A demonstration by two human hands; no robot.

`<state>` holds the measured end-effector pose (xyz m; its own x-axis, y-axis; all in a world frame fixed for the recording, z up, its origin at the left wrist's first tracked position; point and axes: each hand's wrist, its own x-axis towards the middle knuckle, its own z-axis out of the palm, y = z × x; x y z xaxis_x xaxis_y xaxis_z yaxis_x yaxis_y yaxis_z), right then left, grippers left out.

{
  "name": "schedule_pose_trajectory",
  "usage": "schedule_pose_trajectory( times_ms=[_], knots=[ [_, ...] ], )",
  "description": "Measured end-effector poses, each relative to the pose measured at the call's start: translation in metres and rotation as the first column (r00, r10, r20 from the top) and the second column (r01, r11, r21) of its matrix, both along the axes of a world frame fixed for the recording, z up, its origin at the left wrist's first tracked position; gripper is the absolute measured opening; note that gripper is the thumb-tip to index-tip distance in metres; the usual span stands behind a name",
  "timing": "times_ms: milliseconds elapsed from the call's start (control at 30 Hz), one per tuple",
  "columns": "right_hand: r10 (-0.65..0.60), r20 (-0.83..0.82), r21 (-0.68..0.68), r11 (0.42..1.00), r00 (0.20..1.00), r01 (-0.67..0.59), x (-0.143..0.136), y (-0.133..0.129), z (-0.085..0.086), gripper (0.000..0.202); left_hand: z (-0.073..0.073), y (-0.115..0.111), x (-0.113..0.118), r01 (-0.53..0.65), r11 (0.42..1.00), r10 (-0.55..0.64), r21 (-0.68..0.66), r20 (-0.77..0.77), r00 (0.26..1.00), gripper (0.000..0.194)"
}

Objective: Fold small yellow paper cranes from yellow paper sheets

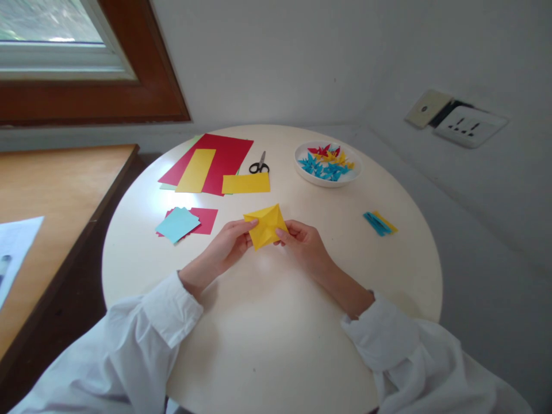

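Note:
A small square of yellow origami paper (266,226), marked with crossing creases, is held up over the middle of the round table. My left hand (228,244) pinches its left edge, thumb on top and fingers beneath. On the opposite edge my right hand (308,247) grips it the same way, thumb near the lower right corner. Beyond the hands lie a yellow paper strip (245,184) and black-handled scissors (259,165) with the blades pointing away. Left of my left hand, light blue paper squares (178,225) are stacked over red ones (207,221).
A white dish (326,183) of folded red, yellow and blue paper pieces stands at the back right. Narrow blue folded strips (376,224) lie at the right. Red sheets (228,152) with another yellow strip (196,171) rest at the back left. A wooden desk (64,178) adjoins the left.

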<state>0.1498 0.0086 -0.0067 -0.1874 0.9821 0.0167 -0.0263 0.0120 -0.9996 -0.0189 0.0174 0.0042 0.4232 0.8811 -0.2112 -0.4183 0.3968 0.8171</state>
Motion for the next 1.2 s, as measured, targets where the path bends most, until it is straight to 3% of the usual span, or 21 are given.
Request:
schedule_pose_trajectory(
  times_ms=[933, 1200],
  knots=[
    [-0.099, 0.006, -0.036, 0.994, 0.995, 0.099, 0.0014, 0.003, -0.0028, 0.03, 0.0018, 0.0011, -0.0016, 0.058, 0.994, -0.046, -0.092, 0.126, 0.991, 0.015],
    [-0.095, -0.025, -0.028, 0.995, 0.995, 0.094, 0.0004, 0.0026, 0.0007, 0.032, 0.0005, 0.0014, -0.001, 0.027, 0.998, -0.021, -0.055, 0.095, 0.995, 0.015]
  ],
)
